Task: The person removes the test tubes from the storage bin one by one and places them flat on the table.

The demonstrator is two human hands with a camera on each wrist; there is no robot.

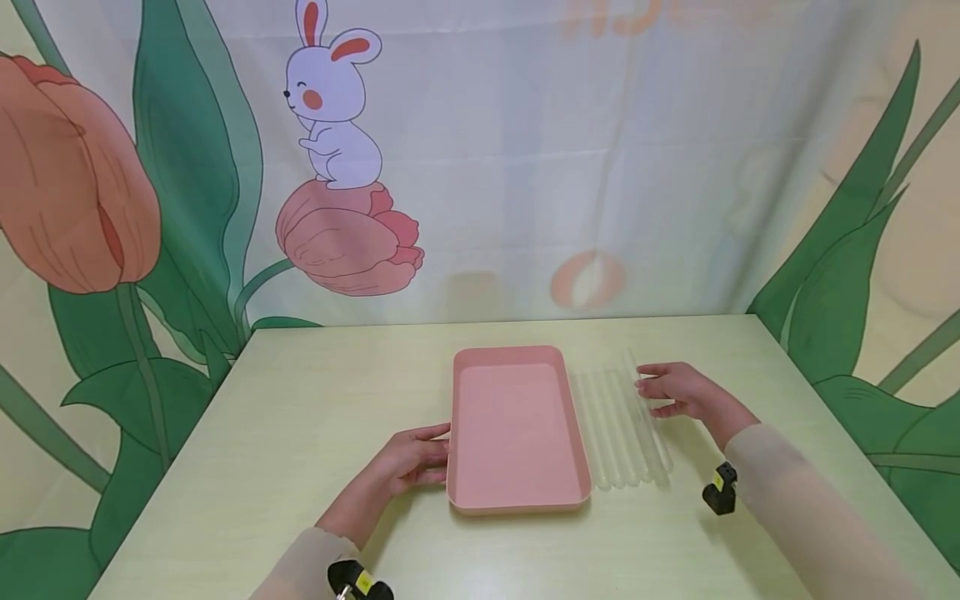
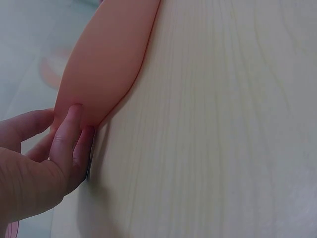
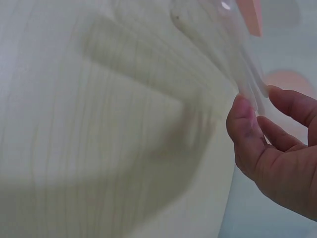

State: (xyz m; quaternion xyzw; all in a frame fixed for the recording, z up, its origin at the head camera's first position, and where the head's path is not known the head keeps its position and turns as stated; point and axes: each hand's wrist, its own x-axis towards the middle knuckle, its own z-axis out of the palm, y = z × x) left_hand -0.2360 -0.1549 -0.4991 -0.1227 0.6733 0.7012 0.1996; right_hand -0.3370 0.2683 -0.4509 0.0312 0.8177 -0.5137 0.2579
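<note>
A shallow pink tray (image 1: pixel 517 433) lies on the table, its long side toward my left hand (image 1: pixel 414 460). The fingertips of that hand touch the tray's outer wall (image 2: pixel 106 54), with the fingers loosely extended. Right of the tray lies a row of clear, ridged plastic tubes (image 1: pixel 611 429), side by side. At the row's right edge, my right hand (image 1: pixel 678 390) pinches one clear tube (image 1: pixel 651 425) between thumb and fingers. It slants a little against the others. In the right wrist view, the thumb (image 3: pixel 243 111) presses on the transparent plastic.
A pale wood-grain table (image 1: pixel 300 417) carries everything. Behind it hangs a printed cloth (image 1: pixel 487 167) with a rabbit and tulips. Black wrist cameras sit near both sleeves, the right one (image 1: pixel 722 489) close over the tabletop.
</note>
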